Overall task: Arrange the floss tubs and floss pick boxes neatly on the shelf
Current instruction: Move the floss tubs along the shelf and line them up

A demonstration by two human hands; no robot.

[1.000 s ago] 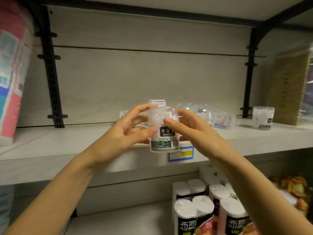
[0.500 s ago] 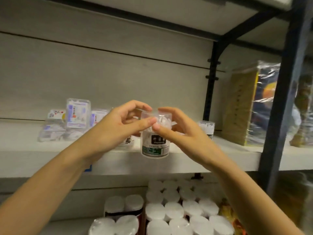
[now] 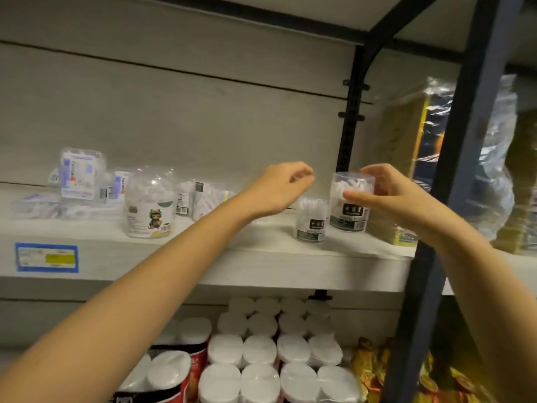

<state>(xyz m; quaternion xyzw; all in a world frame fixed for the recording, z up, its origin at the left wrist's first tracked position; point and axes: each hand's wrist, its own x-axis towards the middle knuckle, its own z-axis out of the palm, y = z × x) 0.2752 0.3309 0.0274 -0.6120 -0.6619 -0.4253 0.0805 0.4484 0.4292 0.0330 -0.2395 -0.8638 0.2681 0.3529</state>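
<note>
My right hand [image 3: 386,196] grips a clear floss tub with a black and green label [image 3: 350,210], held at the right end of the pale shelf [image 3: 261,257]. A smaller matching floss tub [image 3: 311,221] stands on the shelf just left of it. My left hand [image 3: 280,189] hovers above and behind that smaller tub, fingers loosely curled, holding nothing. A domed tub with a cartoon animal label [image 3: 151,205] stands further left. Clear floss pick boxes [image 3: 80,177] lie stacked and scattered at the shelf's back left.
A black upright post [image 3: 453,170] stands close on the right, with wrapped packages [image 3: 412,158] behind it. A blue price tag [image 3: 46,257] sticks to the shelf's front edge. White-topped rolls [image 3: 261,353] and snack bags fill the lower shelf.
The tub has moved right and back onto the shelf beside the smaller tub. My left hand has let go of it; only my right hand keeps hold. The view has turned right.
</note>
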